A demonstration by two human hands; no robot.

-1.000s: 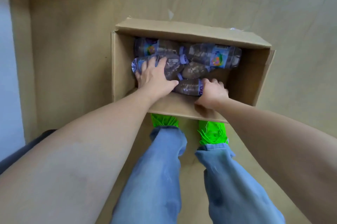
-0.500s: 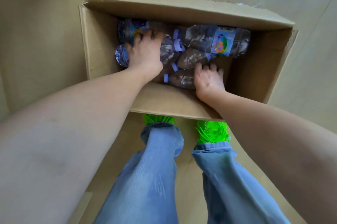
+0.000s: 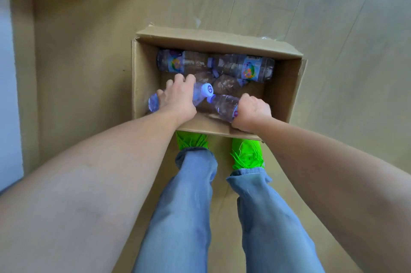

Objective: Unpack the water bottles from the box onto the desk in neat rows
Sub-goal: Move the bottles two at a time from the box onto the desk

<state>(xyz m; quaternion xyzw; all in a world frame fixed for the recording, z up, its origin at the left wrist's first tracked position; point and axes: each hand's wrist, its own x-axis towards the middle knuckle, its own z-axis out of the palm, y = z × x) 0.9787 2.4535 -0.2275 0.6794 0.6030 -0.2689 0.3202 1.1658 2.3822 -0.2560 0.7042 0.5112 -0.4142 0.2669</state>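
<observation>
An open cardboard box (image 3: 282, 86) stands on the wooden floor in front of my feet. My left hand (image 3: 178, 98) grips a clear water bottle (image 3: 201, 92) with a purple cap, lifted above the box's left wall. My right hand (image 3: 252, 112) grips a second bottle (image 3: 222, 105) by its labelled body, cap pointing left, over the box's near wall. Several more bottles lie on their sides in the box, one at the back left (image 3: 178, 63), one at the back right (image 3: 246, 67) and one in the middle (image 3: 226, 85).
My legs in blue jeans and bright green shoes (image 3: 246, 153) stand just behind the box's near wall. A pale vertical panel (image 3: 22, 72) runs along the left side. A bit of clear plastic wrap (image 3: 196, 21) lies behind the box.
Both hands closed on a bottle each and lifted them up out of the pile. The view pulled back, so the box looks smaller and farther away.
</observation>
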